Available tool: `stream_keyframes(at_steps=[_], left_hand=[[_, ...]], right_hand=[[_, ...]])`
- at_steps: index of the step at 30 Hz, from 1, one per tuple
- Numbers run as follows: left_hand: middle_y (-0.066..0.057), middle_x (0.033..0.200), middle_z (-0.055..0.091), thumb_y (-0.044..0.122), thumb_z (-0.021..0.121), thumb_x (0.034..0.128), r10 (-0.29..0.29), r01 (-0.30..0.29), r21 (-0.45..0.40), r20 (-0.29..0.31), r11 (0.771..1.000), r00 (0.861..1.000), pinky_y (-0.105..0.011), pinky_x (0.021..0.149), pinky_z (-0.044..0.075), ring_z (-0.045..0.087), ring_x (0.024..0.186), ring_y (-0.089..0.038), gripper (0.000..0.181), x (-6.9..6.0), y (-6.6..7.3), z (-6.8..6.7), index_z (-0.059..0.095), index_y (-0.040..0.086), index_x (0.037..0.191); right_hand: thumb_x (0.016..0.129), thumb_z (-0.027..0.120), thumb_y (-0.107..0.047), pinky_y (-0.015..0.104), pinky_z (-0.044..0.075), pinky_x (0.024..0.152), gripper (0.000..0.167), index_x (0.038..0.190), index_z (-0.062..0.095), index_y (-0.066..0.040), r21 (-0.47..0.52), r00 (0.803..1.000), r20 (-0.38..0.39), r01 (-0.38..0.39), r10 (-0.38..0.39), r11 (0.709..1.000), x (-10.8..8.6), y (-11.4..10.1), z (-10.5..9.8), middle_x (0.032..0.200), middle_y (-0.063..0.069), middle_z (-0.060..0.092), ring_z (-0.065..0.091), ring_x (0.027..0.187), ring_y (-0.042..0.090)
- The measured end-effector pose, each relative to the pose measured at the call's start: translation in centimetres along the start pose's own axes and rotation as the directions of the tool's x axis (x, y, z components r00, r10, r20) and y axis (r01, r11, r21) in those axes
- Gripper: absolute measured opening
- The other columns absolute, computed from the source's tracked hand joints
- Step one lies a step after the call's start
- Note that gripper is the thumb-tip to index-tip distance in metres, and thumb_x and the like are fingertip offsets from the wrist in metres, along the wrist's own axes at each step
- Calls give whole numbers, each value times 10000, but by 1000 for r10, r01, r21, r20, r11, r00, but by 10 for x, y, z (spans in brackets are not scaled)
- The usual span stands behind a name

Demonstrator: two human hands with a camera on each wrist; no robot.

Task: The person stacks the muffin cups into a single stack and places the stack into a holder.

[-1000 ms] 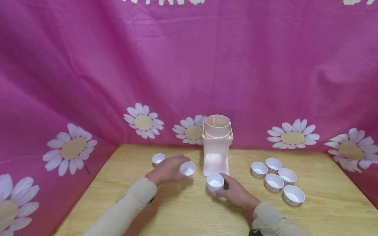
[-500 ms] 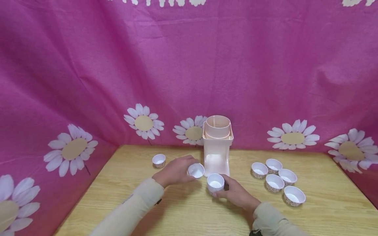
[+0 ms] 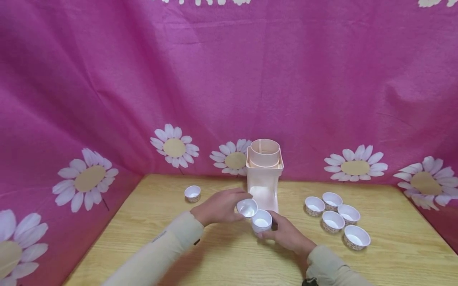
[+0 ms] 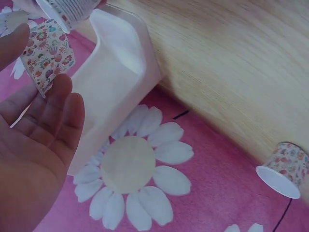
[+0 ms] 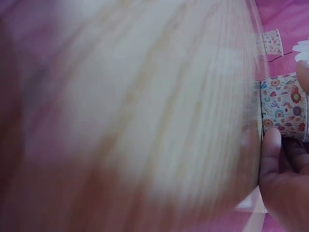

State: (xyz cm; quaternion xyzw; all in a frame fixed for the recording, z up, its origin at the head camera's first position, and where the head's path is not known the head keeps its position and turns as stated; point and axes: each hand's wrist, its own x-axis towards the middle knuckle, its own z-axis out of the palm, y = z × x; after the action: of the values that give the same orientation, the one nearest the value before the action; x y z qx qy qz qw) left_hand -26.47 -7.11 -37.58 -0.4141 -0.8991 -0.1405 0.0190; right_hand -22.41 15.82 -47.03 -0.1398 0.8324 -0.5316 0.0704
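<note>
In the head view my left hand point(image 3: 223, 206) pinches a small white-lined paper cup point(image 3: 247, 208) by its side, tilted a little. Just right of it and slightly nearer, a stack of cups point(image 3: 262, 220) is gripped between the thumb and fingers of my right hand point(image 3: 288, 234). The left wrist view shows a floral print on the cup point(image 4: 50, 53) in my left hand point(image 4: 38, 140), close to the stacked rims point(image 4: 77, 12). The right wrist view has the stack's floral side point(image 5: 285, 107) against my right hand point(image 5: 285, 179).
Behind the hands stands a pale pink dispenser-like holder point(image 3: 264, 171) with a round tube on top. One cup point(image 3: 193, 193) sits at the left back of the wooden table point(image 3: 222, 262). Several cups point(image 3: 332, 221) are grouped at the right. A pink flowered cloth point(image 3: 229, 79) hangs behind.
My left hand has carried its cup rightward, from a gap away to right beside the stack's rim. My right hand has stayed nearly still, gripping the stack.
</note>
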Motion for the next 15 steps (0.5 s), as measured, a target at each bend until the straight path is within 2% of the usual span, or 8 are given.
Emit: stream_keyframes(at_steps=[8,15], left_hand=[[-15,1283,655,266,791,834,3,-3,-28,14,1000,1000,-313,986,529,631,1119,-145,509,8,11,1,631,140,1300],[9,1283,653,289,795,831,7,-7,-16,37,1000,999,-284,974,517,618,1129,-125,533,18,19,3,622,160,1318]], right_hand=[[796,802,-164,388,429,1017,658,1369,514,-13,23,1000,13,8,-9,1000,1,4,1,1222,156,670,600,1163,268],[822,787,-165,409,450,1002,663,1386,487,10,13,999,27,28,-28,1000,-1,0,-2,1228,184,668,609,1151,281]])
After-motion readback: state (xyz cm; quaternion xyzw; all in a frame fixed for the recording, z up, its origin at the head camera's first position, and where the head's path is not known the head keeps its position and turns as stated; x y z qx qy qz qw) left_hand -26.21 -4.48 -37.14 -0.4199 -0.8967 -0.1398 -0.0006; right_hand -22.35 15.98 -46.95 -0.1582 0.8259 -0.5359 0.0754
